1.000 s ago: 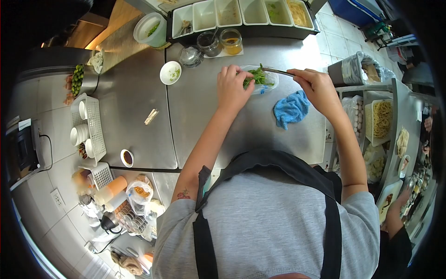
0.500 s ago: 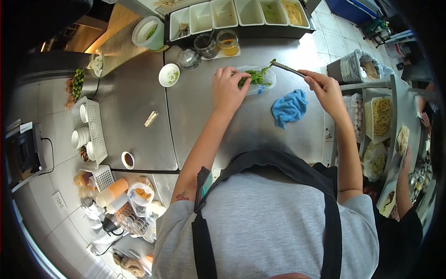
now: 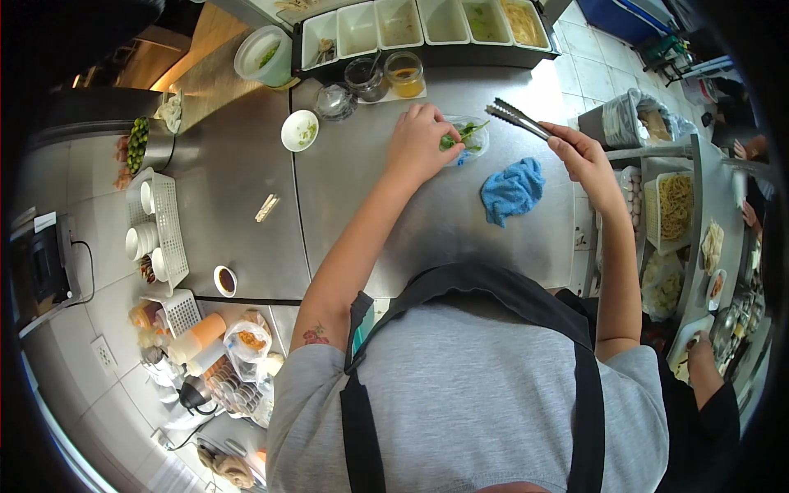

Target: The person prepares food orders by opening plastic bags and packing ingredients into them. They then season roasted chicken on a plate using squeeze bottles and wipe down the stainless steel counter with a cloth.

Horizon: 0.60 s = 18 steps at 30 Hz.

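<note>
At the middle of the steel counter, a clear plastic bag (image 3: 475,149) holds leafy green herbs (image 3: 465,134). The fingers of my left hand (image 3: 421,146) are bent and closed at the bag's left side, partly covering bag and leaves. My right hand (image 3: 580,161) grips a pair of metal tongs (image 3: 518,117) by the handle end. Their jaws are apart with nothing between them, to the right of the bag. Below them, a crumpled blue cloth (image 3: 513,192) lies on the counter.
White bins (image 3: 399,23) line the back edge, with glass jars (image 3: 404,76) before them. To the left are a small white bowl (image 3: 299,131), chopsticks rests or short sticks (image 3: 267,208) and a sauce dish (image 3: 225,281). A co-worker's arm (image 3: 705,374) is at the right.
The tongs' jaws have parted, and the greens they held at the tip are gone from them. My left hand has shifted right over the bag. The co-worker's arm has moved lower.
</note>
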Available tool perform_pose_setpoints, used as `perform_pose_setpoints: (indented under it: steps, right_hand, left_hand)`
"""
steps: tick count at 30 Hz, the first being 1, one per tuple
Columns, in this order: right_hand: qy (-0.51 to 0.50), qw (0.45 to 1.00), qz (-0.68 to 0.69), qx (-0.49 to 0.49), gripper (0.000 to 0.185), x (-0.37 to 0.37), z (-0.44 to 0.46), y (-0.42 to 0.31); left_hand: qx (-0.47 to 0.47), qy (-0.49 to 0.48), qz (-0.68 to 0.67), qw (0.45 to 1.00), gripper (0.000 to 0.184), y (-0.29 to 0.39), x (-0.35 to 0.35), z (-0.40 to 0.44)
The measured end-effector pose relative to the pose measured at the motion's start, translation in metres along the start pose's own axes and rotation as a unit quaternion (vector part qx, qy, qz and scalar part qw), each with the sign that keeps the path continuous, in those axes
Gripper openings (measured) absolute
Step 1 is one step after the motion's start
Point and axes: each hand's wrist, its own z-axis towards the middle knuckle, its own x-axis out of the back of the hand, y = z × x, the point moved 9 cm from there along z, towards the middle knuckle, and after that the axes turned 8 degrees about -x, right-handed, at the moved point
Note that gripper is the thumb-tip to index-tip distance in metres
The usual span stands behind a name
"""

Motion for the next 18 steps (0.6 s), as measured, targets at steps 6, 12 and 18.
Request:
perform_pose_setpoints:
  steps: [6,12,18]
  right_hand:
    - [0.082,0.995,-0.003,0.048,0.031,-0.013,0.026,-0.001]
    - [0.068,0.97,-0.08,0.218,0.026,-0.077,0.059,-0.014]
    - [0.04,0.971,-0.15,0.18,0.03,-0.095,0.074,-0.028]
  left_hand:
    - [-0.016,-0.021,0.036,0.999,0.01,-0.002,-0.019,0.003]
    - [0.049,0.067,0.011,0.996,0.014,-0.01,-0.005,-0.003]
    - [0.067,0.141,-0.024,0.987,0.019,-0.021,0.01,-0.019]
